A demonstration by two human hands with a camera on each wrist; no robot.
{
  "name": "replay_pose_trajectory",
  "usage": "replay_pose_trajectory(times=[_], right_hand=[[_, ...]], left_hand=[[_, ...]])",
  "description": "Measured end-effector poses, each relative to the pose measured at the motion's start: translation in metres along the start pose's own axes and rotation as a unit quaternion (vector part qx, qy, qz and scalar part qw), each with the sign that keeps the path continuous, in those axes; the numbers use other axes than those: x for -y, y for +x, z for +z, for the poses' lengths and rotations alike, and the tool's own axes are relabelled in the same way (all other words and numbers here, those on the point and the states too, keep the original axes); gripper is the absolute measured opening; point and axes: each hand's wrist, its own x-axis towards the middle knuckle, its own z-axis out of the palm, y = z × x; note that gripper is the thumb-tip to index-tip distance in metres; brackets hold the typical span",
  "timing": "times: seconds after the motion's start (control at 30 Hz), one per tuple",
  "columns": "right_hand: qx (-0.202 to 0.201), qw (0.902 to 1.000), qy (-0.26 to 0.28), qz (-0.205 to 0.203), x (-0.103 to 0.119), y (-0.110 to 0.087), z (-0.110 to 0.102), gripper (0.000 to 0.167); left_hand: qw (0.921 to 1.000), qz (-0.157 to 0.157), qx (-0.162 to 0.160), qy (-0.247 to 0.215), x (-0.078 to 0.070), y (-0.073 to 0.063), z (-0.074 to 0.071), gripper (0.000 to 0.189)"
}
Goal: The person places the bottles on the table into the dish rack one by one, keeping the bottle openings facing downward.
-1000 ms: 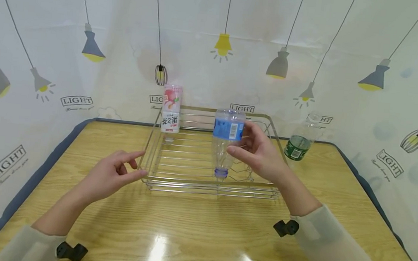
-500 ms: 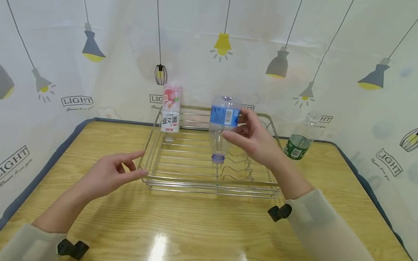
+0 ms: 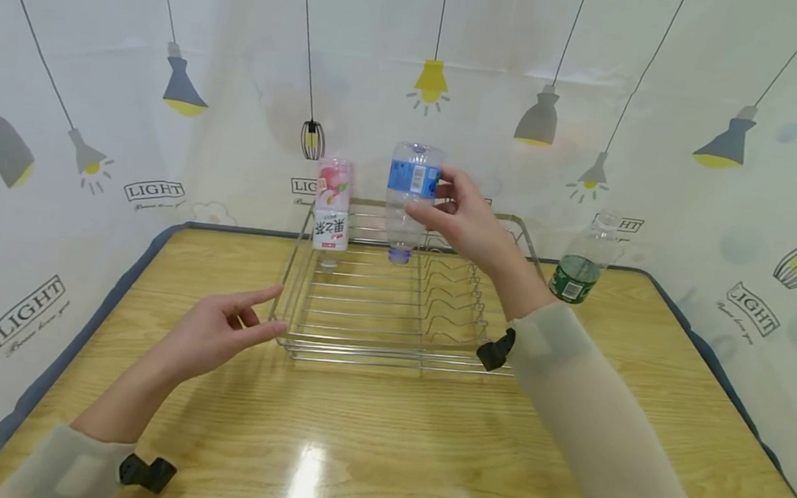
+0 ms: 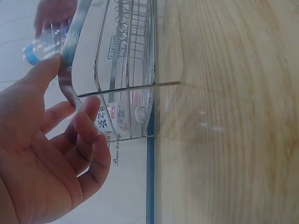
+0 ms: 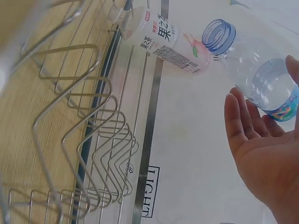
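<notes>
My right hand (image 3: 465, 215) grips a clear plastic bottle (image 3: 401, 221) with a blue label, upside down and slightly tilted. Its purple-blue neck ring points downward above the rear part of a wire dish rack (image 3: 361, 346). In the right wrist view the bottle's mouth (image 5: 218, 36) faces the camera side, uncapped. Left of it, a pink-and-white bottle (image 3: 334, 204) stands neck down in the rack's back left corner. My left hand (image 3: 221, 328) holds the rack's front left corner, its thumb (image 4: 44, 72) on the metal rim and the other fingers curled below.
A clear bottle with a green label (image 3: 576, 279) stands upright behind the rack's right side. Wavy wire dividers (image 3: 451, 301) fill the rack's right half. A printed cloth (image 3: 240, 108) hangs around the wooden table (image 3: 368, 428).
My right hand has carried the blue-label bottle up, back and slightly left, from the rack's front middle toward its rear. The left hand keeps to the rack's corner.
</notes>
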Motion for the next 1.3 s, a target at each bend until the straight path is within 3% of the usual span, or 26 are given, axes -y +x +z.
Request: replay_pose_trajectory(times=[0.23,0.67,0.93,1.3], right_hand=[[-0.009,0.9996,-0.012,0.022,-0.003,0.03,0.014,0.088],[-0.007,0.9951,0.032,0.094,-0.025,0.077,0.033,0.084],[0.027,0.99,-0.006,0.138,-0.037,0.085,0.041,0.087],[0.048,0.9855,-0.011,0.163,-0.052,0.088,0.059,0.083]], left_hand=[[0.9999,0.001,-0.009,0.006,0.002,-0.003,0.001,0.072],[0.9997,0.017,-0.013,0.007,0.0,-0.002,0.001,0.071],[0.9996,0.021,-0.01,0.016,-0.003,-0.002,0.001,0.072],[0.9997,0.019,-0.011,0.012,-0.002,-0.003,0.001,0.071]])
